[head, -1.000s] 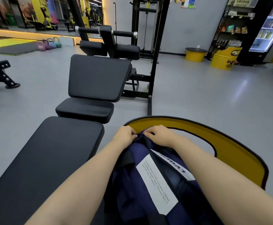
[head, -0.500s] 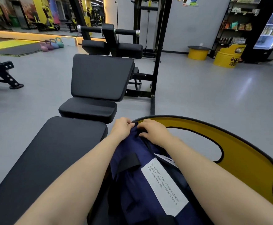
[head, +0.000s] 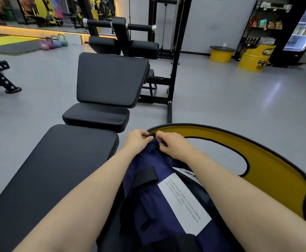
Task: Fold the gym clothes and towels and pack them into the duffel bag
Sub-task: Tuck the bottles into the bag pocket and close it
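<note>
With the bag (head: 159, 202) lying beside the bench (head: 57, 171), my left hand (head: 136, 140) pinches a black tab (head: 150, 134) at its far end; right hand (head: 172, 144) fingers curl on what's probably the zipper.

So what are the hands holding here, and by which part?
Both grip the navy bag at its far end. The left hand pinches a small black tab there; the right hand pinches the fabric beside it, possibly the zip.
</note>
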### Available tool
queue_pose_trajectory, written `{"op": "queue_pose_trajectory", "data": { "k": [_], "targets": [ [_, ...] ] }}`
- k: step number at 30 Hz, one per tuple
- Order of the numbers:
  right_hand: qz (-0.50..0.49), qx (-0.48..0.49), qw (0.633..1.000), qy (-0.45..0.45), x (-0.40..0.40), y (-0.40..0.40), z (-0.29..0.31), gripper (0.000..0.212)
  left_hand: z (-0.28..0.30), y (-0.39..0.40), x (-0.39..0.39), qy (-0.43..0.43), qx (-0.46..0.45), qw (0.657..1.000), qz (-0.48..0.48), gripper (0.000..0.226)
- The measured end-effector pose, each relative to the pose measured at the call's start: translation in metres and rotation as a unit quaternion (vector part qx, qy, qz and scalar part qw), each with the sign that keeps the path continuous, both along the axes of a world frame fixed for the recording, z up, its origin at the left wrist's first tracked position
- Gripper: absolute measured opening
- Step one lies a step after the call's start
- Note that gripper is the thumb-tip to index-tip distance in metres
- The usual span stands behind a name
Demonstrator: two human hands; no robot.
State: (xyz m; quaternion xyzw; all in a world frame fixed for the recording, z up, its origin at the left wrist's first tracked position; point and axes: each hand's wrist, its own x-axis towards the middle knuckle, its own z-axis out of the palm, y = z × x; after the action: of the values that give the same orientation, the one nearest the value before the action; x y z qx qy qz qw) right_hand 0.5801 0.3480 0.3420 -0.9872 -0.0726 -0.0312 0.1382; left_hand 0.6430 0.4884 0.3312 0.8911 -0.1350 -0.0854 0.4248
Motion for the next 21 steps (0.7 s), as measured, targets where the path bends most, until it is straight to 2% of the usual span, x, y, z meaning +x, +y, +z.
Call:
{"op": "queue_pose_trajectory", "data": {
  "k": [4, 6, 8, 10, 15, 18, 21],
  "targets": [
    [0.061, -0.051, 0.995, 0.065, -0.001, 0.004, 0.002, 0.035, -0.005, 0.002, 0.0, 0.009, -0.001, 1.0, -0.014, 0.008],
    [0.087, -0.114, 0.986, 0.079, 0.0, 0.005, 0.002, 0.042, -0.008, 0.001, 0.0, 0.005, 0.011, 1.0, -0.014, 0.009],
    [0.105, -0.178, 0.976, 0.069, 0.003, 0.007, 0.001, 0.037, -0.009, 0.0, 0.0, -0.001, 0.012, 1.0, -0.008, 0.008],
    [0.113, -0.197, 0.973, 0.042, 0.004, 0.01, -0.001, 0.032, -0.009, -0.001, -0.001, -0.012, 0.003, 1.0, -0.001, 0.007],
    [0.078, -0.177, 0.981, -0.002, 0.003, 0.013, -0.003, 0.034, -0.01, -0.003, -0.003, -0.034, 0.0, 0.999, 0.017, 0.013],
    [0.014, -0.151, 0.988, 0.006, 0.003, 0.013, -0.004, 0.02, -0.011, -0.006, -0.003, -0.028, -0.009, 0.999, 0.032, 0.012],
    [-0.012, -0.149, 0.989, 0.021, 0.001, 0.01, 0.0, 0.02, -0.014, -0.006, -0.003, -0.027, -0.009, 0.999, 0.046, 0.016]
  ]
}}
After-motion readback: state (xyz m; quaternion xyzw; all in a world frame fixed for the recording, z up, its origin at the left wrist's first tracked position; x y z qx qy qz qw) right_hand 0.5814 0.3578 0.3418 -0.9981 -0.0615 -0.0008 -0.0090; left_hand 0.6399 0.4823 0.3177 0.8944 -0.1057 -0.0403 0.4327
